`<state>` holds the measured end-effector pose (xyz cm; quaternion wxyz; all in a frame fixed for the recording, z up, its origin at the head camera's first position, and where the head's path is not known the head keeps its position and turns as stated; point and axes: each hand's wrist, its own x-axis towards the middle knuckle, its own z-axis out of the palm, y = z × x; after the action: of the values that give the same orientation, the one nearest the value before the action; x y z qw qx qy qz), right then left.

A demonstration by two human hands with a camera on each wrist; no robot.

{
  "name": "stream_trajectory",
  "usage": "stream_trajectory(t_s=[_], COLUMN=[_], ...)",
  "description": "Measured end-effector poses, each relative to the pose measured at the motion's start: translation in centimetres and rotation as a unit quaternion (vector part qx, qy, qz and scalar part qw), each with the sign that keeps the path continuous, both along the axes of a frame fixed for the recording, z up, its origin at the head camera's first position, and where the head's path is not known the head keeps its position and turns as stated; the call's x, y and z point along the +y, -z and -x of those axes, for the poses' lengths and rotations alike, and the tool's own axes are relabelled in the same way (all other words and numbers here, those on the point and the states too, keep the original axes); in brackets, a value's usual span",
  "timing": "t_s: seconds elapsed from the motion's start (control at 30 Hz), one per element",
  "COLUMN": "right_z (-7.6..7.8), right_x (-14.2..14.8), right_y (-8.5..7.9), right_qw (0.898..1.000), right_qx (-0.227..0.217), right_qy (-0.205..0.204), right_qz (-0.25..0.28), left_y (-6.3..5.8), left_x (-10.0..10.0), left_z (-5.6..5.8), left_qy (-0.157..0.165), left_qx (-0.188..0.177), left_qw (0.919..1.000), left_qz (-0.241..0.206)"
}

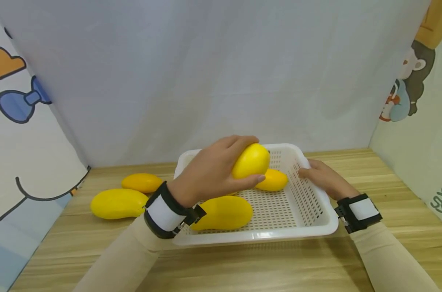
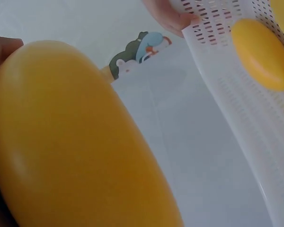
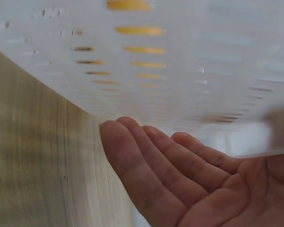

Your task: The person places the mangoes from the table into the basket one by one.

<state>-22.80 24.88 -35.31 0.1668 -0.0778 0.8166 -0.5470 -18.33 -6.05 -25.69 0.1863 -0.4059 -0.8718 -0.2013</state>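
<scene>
My left hand (image 1: pixel 215 172) grips a smooth yellow mango (image 1: pixel 253 162) above the white plastic basket (image 1: pixel 257 235), thumb at its near side and fingers over the top. Up close in the left wrist view, the held mango (image 2: pixel 80 142) covers much of the picture. My right hand (image 1: pixel 324 178) holds the basket's right side, with the thumb over the rim. The fingers (image 3: pixel 156 165) lie along the outside of the perforated wall in the right wrist view. Inside the basket are a large yellow mango (image 1: pixel 224 213) at the front left and a smaller one (image 1: pixel 273 180) behind, partly hidden.
Two more yellow mangoes lie left of the basket on the wooden table (image 1: pixel 352 267): a longer one (image 1: pixel 118 203) in front and an orange-yellow one (image 1: pixel 141 182) behind. A pale cloth wall (image 1: pixel 221 81) stands behind, with printed panels on both sides.
</scene>
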Motion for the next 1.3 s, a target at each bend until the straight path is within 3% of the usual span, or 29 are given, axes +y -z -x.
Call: stream_trajectory(t_s=[0.27, 0.47, 0.7, 1.03, 1.3], right_z=[0.0, 0.0, 0.1, 0.3, 0.2], right_x=[0.1, 0.2, 0.3, 0.0, 0.2], right_y=[-0.1, -0.1, 0.2, 0.3, 0.2], right_qw=[1.000, 1.000, 1.000, 1.000, 1.000], right_qx=[-0.005, -0.015, -0.014, -0.016, -0.017], right_qy=[0.000, -0.001, -0.001, 0.003, 0.006], right_qz=[-0.005, 0.006, 0.005, 0.005, 0.010], left_y=[-0.6, -0.7, -0.3, 0.4, 1.5], left_x=[2.1, 3.8, 5.2, 6.1, 6.6], left_z=[0.8, 2.0, 3.1, 3.7, 3.8], left_qy=[0.017, 0.044, 0.056, 0.072, 0.087], left_qx=[-0.023, -0.048, -0.091, -0.094, -0.119], left_qw=[0.9995, 0.9975, 0.9937, 0.9925, 0.9877], left_qz=[0.015, 0.026, 0.034, 0.031, 0.053])
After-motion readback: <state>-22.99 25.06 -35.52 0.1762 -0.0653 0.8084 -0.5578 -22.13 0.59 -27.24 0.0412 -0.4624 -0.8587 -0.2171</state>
